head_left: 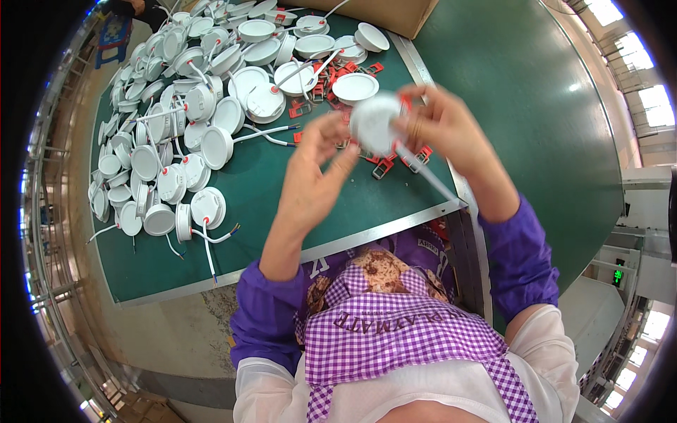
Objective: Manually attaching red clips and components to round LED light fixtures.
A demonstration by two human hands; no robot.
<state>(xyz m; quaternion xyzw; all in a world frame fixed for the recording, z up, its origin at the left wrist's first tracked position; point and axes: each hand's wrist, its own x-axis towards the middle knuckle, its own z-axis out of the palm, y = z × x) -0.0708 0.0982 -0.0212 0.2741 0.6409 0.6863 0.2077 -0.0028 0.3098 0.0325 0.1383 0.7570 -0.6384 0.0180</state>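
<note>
Above the near right part of the green table I hold a round white downlight [375,121], smeared by motion. A white cable [429,175] trails from it toward the table's corner. My right hand [446,128] pinches the light's right side, with a bit of red showing at the fingertips. Beside its left edge is my left hand [314,173], thumb and fingers apart; whether a fingertip touches the light I cannot tell. Red clips [383,167] with metal parts lie under and beyond my hands. Another white downlight [355,88] rests just beyond the held one.
A large heap of white downlights [144,163] with cables covers the left and far side of the green table [282,229]. At the far edge stands a cardboard box [388,15]. A metal strip [416,60] divides this table from another green surface [543,134] on the right.
</note>
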